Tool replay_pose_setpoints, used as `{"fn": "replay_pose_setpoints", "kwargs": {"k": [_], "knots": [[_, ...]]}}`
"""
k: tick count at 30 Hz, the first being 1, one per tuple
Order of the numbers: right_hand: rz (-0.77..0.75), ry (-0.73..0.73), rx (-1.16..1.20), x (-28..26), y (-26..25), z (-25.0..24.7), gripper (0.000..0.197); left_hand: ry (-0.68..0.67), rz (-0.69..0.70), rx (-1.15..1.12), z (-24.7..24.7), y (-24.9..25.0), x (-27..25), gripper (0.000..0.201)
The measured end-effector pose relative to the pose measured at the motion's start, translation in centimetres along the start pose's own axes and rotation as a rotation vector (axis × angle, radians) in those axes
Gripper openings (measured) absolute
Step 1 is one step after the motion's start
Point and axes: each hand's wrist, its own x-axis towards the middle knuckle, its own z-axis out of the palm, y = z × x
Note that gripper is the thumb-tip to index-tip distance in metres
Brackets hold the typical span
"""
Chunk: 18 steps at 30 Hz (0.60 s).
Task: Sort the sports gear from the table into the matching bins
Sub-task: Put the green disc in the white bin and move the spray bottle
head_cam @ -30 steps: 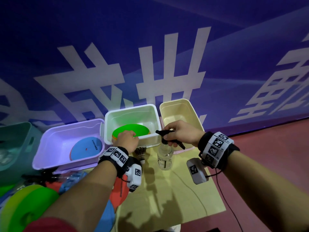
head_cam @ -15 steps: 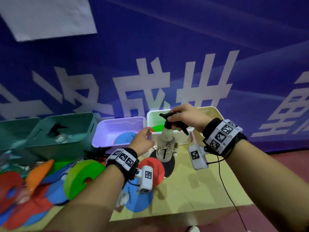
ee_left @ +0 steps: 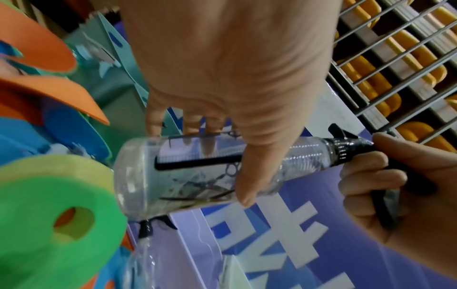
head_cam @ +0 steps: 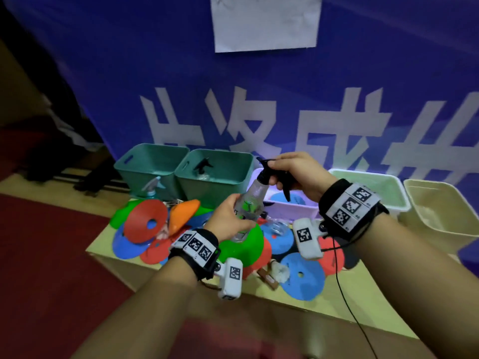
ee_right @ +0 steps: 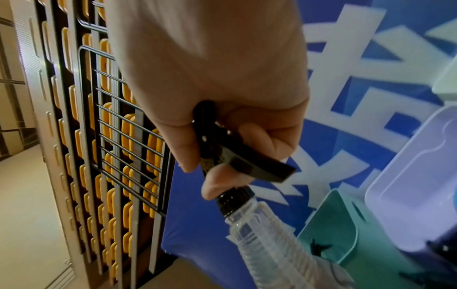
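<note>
Clear spray bottle [head_cam: 248, 203] held above the table's disc pile: right hand [head_cam: 298, 174] curls round its black trigger head, left hand [head_cam: 228, 218] wraps its body; it should stay tilted and two-handed until over the teal bin [head_cam: 215, 174] holding another sprayer.

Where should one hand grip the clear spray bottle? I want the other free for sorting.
Grip the spray bottle at the black trigger neck, from above, as the right hand does: fingers hook under the head. The left hand only steadies the smooth body.
</note>
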Motion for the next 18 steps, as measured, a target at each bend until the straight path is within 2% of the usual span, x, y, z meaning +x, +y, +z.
{"fn": "replay_pose_setpoints", "kwargs": {"k": [7, 15, 18], "knots": [[0.025, -0.125, 0.047, 5.5, 0.2, 6.5, 0.010, 0.113, -0.068, 0.032, -6.0, -5.0, 0.2, 0.068], [0.085, -0.187, 0.101, 15.8, 1.2, 10.3, 0.015, 0.189, -0.127, 0.101, -12.4, -7.8, 5.2, 0.062], [0.114, -0.189, 0.143, 18.5, 1.3, 10.7, 0.017, 0.202, -0.140, 0.098, -14.6, -8.1, 7.5, 0.074]]}}
